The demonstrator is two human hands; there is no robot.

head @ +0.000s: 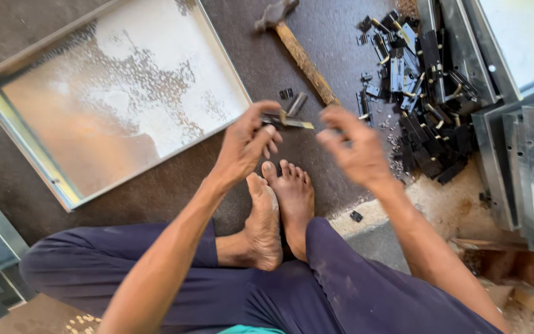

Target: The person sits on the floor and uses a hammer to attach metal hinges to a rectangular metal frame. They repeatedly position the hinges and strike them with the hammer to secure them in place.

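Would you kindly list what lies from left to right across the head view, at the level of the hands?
Shallow metal tray → left hand, pinching a small dark metal piece → right hand → heap of black metal parts → stacked grey metal channels.

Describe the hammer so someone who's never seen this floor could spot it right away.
Start at the big shiny metal tray lying on the dark floor. Just past its right corner, before the pile of black parts, lies the hammer. It is the only long tool there, with a worn wooden handle and a dull metal head.
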